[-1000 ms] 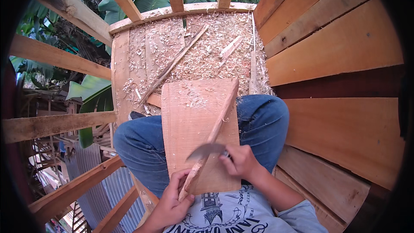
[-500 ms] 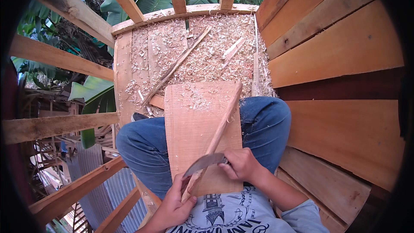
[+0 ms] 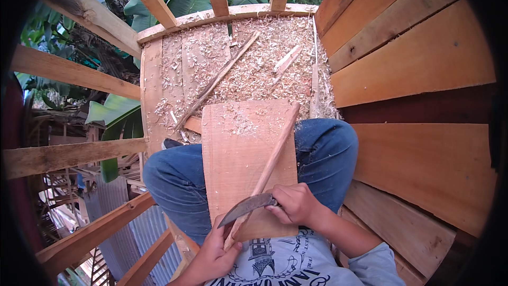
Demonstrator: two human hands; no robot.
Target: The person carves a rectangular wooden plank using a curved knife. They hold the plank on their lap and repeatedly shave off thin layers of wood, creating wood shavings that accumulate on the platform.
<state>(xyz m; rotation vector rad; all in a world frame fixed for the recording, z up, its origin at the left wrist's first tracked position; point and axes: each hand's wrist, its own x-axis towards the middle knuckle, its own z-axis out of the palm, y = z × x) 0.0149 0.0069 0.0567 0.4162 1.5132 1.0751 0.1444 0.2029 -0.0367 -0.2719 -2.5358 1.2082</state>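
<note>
A slim wooden stick (image 3: 270, 167) slants across a flat wooden board (image 3: 233, 153) that lies over my lap. Its lower end sits in my left hand (image 3: 217, 251), whose fingers are closed around it near my shirt. My right hand (image 3: 297, 202) grips a knife with a dark curved blade (image 3: 246, 207); the handle is mostly hidden in the fist. The blade crosses over the stick just above my left hand, its tip close to the left fingers. Small wood shavings are scattered on the board's far part.
Curly shavings (image 3: 254, 85) cover the plank floor ahead, where a long thin stick (image 3: 222, 79) and a short pale wood piece (image 3: 286, 61) lie. Wooden rails (image 3: 79, 156) run along the left, with banana leaves beyond. A plank wall (image 3: 418, 159) stands close on the right.
The knife blade has shifted and turned slightly over the stick, and the stick's far end has moved a little to the right. Both hands keep their grip.
</note>
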